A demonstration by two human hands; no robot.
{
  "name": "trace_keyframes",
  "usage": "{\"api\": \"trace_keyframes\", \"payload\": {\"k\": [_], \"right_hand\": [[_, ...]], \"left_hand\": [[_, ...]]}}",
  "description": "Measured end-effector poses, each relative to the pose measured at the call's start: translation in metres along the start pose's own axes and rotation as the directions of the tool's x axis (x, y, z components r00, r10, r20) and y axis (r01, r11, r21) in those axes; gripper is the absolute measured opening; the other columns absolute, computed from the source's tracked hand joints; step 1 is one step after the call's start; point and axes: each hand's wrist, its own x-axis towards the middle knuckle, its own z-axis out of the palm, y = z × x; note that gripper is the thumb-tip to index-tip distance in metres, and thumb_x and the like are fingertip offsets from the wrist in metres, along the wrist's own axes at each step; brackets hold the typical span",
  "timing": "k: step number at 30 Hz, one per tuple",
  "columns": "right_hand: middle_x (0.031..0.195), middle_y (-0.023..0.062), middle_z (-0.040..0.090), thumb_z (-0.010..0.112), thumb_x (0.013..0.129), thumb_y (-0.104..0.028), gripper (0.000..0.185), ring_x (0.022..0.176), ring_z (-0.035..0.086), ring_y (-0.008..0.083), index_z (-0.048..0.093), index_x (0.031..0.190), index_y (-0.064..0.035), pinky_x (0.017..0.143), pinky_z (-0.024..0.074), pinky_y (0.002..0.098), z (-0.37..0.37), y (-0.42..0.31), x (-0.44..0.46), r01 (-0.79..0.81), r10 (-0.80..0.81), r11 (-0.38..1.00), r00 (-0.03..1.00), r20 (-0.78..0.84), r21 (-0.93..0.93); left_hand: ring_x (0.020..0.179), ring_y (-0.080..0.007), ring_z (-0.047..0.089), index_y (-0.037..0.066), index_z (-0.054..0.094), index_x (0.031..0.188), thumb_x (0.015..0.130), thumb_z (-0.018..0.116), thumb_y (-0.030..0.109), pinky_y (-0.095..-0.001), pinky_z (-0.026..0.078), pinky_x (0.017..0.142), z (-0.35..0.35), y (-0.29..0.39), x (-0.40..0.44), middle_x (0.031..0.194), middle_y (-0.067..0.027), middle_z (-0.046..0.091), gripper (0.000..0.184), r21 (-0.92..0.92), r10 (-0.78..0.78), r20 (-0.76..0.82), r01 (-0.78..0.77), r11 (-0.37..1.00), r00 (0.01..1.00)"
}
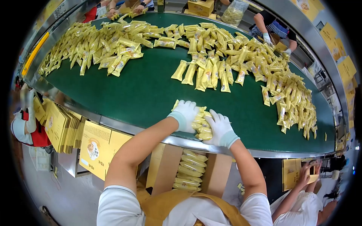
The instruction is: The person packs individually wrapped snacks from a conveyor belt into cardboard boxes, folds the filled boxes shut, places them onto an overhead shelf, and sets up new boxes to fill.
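Factory packing area: green-topped packing table (147, 90), edged by a metal rim (184, 142) and strewn with sealed yellow packets. Bunch of yellow packets (202, 126) is held between the two white-gloved hands, just beyond the rim. Left hand (184, 115): fingers bent, partly closed over the bunch's left side; a packet end is seen past the fingertips. Right hand (219, 130): fingers partly extended and laid against the right side; how far the hidden fingertips are wrapped under cannot be told. Ahead of both sets of fingers, across bare green surface, loose packets (205, 71) are heaped; another heap (113, 45) is spread ahead-left, another (296, 100) off to the right. Nearer the body than the fingers, below the rim, an open carton (219, 169) is placed, with a column of packets (190, 167) inside. Step in hand is judged to be gathering and squaring up a batch, not yet boxed. Next move: even inward pressure from both palms seems called for, so that outer packets are not shed during any lift over the rim.
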Motion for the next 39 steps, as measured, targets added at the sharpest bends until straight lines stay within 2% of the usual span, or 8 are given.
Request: {"api": "trace_keyframes", "payload": {"k": [7, 10, 13, 19, 28, 30, 35, 39], "right_hand": [[0.137, 0.0233, 0.046, 0.082, 0.06, -0.058, 0.118, 0.123, 0.049, 0.0386, 0.031, 0.152, -0.0045, 0.106, 0.0365, 0.0498, 0.007, 0.007, -0.021, -0.195, 0.195, 0.98, 0.981, -0.008, 0.029], [0.134, 0.0219, 0.048, 0.081, 0.061, -0.058, 0.12, 0.12, 0.05, 0.0393, 0.029, 0.153, -0.0026, 0.105, 0.0373, 0.0512, 0.014, 0.006, -0.023, -0.157, 0.157, 0.988, 0.988, 0.0, 0.002], [0.129, 0.0234, 0.053, 0.078, 0.064, -0.062, 0.119, 0.115, 0.053, 0.0396, 0.03, 0.152, -0.0007, 0.101, 0.0404, 0.0506, 0.015, 0.005, -0.02, -0.171, 0.171, 0.985, 0.985, -0.017, -0.015], [0.123, 0.0266, 0.057, 0.089, 0.061, -0.037, 0.118, 0.112, 0.057, 0.0431, 0.027, 0.151, 0.0073, 0.101, 0.0461, 0.0454, -0.042, -0.004, -0.044, -0.198, 0.338, 0.844, 0.918, -0.208, 0.499], [0.102, 0.014, 0.058, 0.075, 0.069, -0.034, 0.081, 0.095, 0.06, 0.0283, 0.049, 0.137, 0.0017, 0.077, 0.0418, 0.0421, -0.102, -0.14, -0.109, 0.323, -0.273, 0.93, 0.926, 0.261, -0.174], [0.113, 0.0126, 0.059, 0.065, 0.082, -0.033, 0.073, 0.103, 0.058, 0.0314, 0.046, 0.146, -0.0036, 0.083, 0.042, 0.0444, -0.057, -0.159, -0.104, 0.347, -0.243, 0.925, 0.854, 0.459, -0.155], [0.138, 0.0134, 0.058, 0.063, 0.086, -0.032, 0.053, 0.128, 0.052, 0.0355, 0.057, 0.136, -0.0179, 0.108, 0.041, 0.0459, 0.13, -0.153, -0.13, 0.231, -0.256, 0.841, 0.967, -0.016, 0.489], [0.127, 0.0202, 0.063, 0.059, 0.089, -0.022, 0.043, 0.119, 0.06, 0.0349, 0.06, 0.129, -0.0075, 0.102, 0.0469, 0.0435, 0.046, -0.163, -0.131, 0.084, -0.231, 0.894, 0.928, 0.291, 0.441]], "left_hand": [[0.119, -0.0293, 0.051, 0.008, 0.057, 0.127, 0.07, 0.076, 0.058, -0.0429, 0.039, 0.093, -0.012, -0.001, -0.017, 0.125, -0.0146, 0.054, 0.078, -0.016, -0.224, 0.267, 0.236, 0.972, 0.937], [0.099, -0.0282, 0.064, 0.005, 0.057, 0.131, 0.065, 0.081, 0.058, -0.0388, 0.054, 0.083, 0.007, 0.002, -0.038, 0.105, -0.0133, 0.063, 0.088, 0.061, -0.213, -0.229, 0.232, 0.971, 0.95], [0.112, -0.0312, 0.058, 0.003, 0.034, 0.151, 0.065, 0.082, 0.057, -0.0419, 0.049, 0.093, -0.01, 0.006, -0.03, 0.119, -0.0178, 0.057, 0.113, -0.074, -0.318, 0.113, 0.327, 0.942, 0.941], [0.12, -0.033, 0.054, 0.0, 0.016, 0.157, 0.067, 0.088, 0.041, -0.0411, 0.046, 0.101, 0.018, -0.024, -0.062, 0.131, -0.0191, 0.051, 0.122, -0.374, -0.374, -0.23, 0.273, 0.886, 0.898], [0.108, -0.0183, 0.061, 0.004, 0.039, 0.143, 0.075, 0.079, 0.009, -0.0381, 0.05, 0.099, -0.063, 0.035, -0.143, 0.122, -0.007, 0.057, 0.079, -0.92, -0.133, -0.349, -0.366, -0.143, 0.928], [0.112, -0.0255, 0.059, 0.003, 0.032, 0.149, 0.072, 0.083, 0.022, -0.0417, 0.043, 0.105, -0.064, 0.066, -0.143, 0.127, -0.0128, 0.055, 0.094, -0.89, -0.002, -0.447, -0.444, 0.1, 0.895], [0.117, -0.0392, 0.052, -0.005, 0.026, 0.152, 0.064, 0.089, 0.044, -0.047, 0.041, 0.102, -0.054, 0.108, -0.145, 0.127, -0.0229, 0.052, 0.119, -0.605, 0.21, -0.413, -0.44, 0.664, 0.886], [0.111, -0.0368, 0.054, -0.007, 0.035, 0.146, 0.068, 0.083, 0.049, -0.0466, 0.042, 0.095, -0.013, 0.122, -0.139, 0.121, -0.0204, 0.054, 0.108, -0.287, 0.193, -0.401, -0.323, 0.902, 0.895]]}}
